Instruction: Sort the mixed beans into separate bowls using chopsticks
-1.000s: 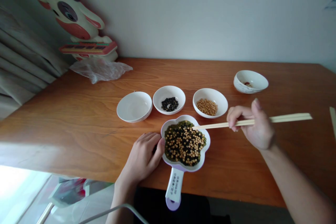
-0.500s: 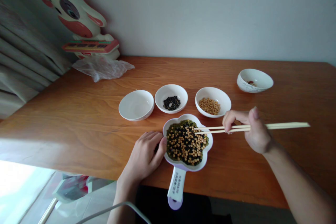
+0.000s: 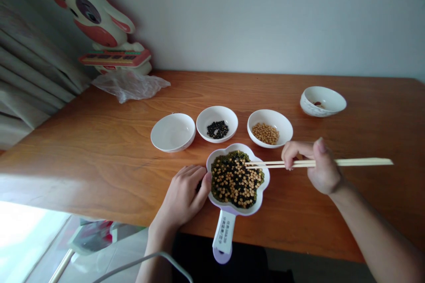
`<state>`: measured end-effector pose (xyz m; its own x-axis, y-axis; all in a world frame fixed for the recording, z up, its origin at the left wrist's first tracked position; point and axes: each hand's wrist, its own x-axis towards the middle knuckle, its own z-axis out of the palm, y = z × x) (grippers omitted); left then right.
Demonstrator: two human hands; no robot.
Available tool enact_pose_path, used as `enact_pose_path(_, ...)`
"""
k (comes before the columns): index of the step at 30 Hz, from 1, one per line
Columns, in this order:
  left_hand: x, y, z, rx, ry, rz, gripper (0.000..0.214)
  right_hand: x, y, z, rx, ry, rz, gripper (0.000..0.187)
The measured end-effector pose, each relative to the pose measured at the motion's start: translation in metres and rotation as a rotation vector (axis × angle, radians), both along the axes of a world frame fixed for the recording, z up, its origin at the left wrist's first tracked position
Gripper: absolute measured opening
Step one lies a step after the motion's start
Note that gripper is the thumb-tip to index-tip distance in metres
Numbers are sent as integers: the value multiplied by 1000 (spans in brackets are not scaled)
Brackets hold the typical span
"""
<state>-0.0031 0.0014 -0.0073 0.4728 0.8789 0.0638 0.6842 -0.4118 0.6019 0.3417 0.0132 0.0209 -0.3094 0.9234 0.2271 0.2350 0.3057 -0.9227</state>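
A flower-shaped white pan (image 3: 262, 188) with a short handle sits at the table's near edge, full of mixed yellow, black and green beans. My left hand (image 3: 182, 196) rests on the table with curled fingers against the pan's left rim. My right hand (image 3: 317, 167) grips wooden chopsticks (image 3: 358, 162), whose tips reach over the pan's upper right part. Behind the pan stand three white bowls: an empty one (image 3: 172, 131), one with black beans (image 3: 217, 124) and one with yellow beans (image 3: 269, 128).
A fourth white bowl (image 3: 322, 101) with a few reddish bits stands at the back right. A crumpled clear plastic bag (image 3: 130, 84) and a cow-shaped toy (image 3: 99, 26) sit at the back left by the wall. The wooden table (image 3: 99, 154) ends close to my body.
The chopstick tips have dropped from just above the pan's far rim to lie over the beans. My right hand shifted slightly left and down. My left hand stayed put.
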Motion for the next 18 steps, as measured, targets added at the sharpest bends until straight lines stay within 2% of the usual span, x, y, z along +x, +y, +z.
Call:
enact_pose_path(5, 0, 0, 0, 4, 5, -2, 34, -3, 0, 3, 29, 72, -23, 78)
enact_pose_path(10, 0, 0, 1, 9, 8, 1, 34, -5, 0, 11, 85, 200, -128, 80)
enact_pose_path(15, 0, 0, 0, 17, -3, 1, 34, 8, 8, 15, 315, 272, -336, 84)
enact_pose_path(18, 0, 0, 0, 11, -2, -2, 34, 15, 10, 11, 471, 221, -503, 82)
